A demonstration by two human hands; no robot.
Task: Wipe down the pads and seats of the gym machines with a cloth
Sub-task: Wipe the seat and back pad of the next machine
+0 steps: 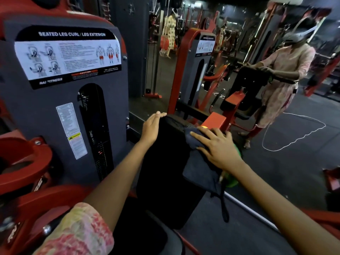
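A tall black back pad (165, 162) of the seated leg curl machine stands upright in front of me. My left hand (151, 127) rests flat on its top left edge, fingers straight. A dark blue cloth (199, 168) drapes over the pad's upper right side and hangs down. My right hand (217, 147) presses on the cloth with spread, straight fingers. Part of the black seat (147, 234) shows below the pad.
The machine's grey weight-stack housing (60, 100) with instruction labels stands at left, red frame parts (24, 159) beside it. A wall mirror (239, 70) ahead reflects me and the machine. Something green (232, 181) lies behind the cloth. A white cord (294, 133) loops on the dark floor.
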